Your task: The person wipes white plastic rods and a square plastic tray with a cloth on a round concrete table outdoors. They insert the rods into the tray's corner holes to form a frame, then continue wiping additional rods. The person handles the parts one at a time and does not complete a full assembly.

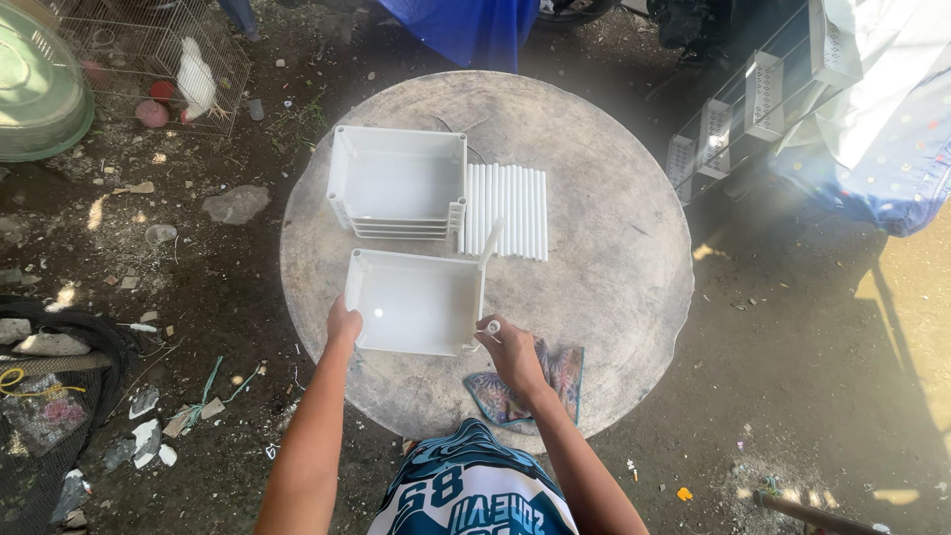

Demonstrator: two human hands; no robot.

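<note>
Looking down, we start with the round stone table [614, 297], which spreads out beyond our fingertips on every side and carries everything we touch. Farther out from our fingers, across the near tray, sits a stack of white trays [398, 183], and just to its right lies a row of white tubes [507, 210] packed side by side. Directly ahead of our fingers rests a single white tray [416, 302] (open side up, its floor bare). Our left hand [343, 324] grips that tray's near left corner, fingers curled over the rim and clamped on it. Our right hand [513, 352] sits at the tray's near right corner, its fingers pinched together around the lower end of one white tube [484, 282], which stands in the corner socket and leans up and away from the fingertips toward the tube row. Under the right wrist, behind the fingers, a patterned cloth [560, 381] lies flat on the table. Well off to the left of our left fingers, a white chicken [196, 84] stands in a wire cage [119, 40] on the dirt.
</note>
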